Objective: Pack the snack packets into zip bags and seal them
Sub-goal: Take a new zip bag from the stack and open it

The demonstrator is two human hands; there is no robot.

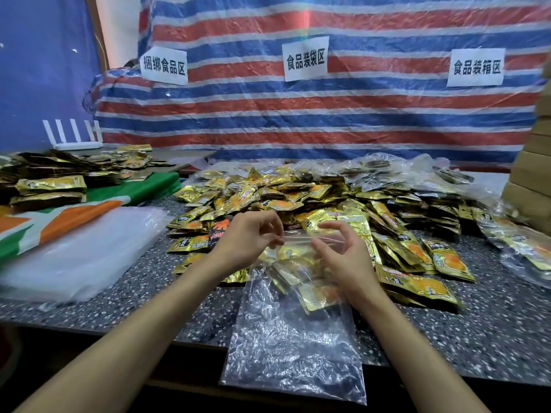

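Note:
A clear zip bag (293, 347) hangs over the table's front edge, its mouth raised between my hands. My left hand (249, 239) pinches the left end of the bag's zip strip. My right hand (343, 251) has curled fingers at the right side of the mouth and pinches the strip there. Several gold snack packets (316, 289) lie inside the upper part of the bag. A large heap of loose gold snack packets (298, 195) covers the table just beyond my hands.
A stack of empty clear bags (80, 254) lies at the left on the speckled table (477, 332). More packets (50, 180) sit on a green and orange cloth at far left. Filled clear bags (396, 171) lie at the back right, cardboard boxes (533, 180) at the right edge.

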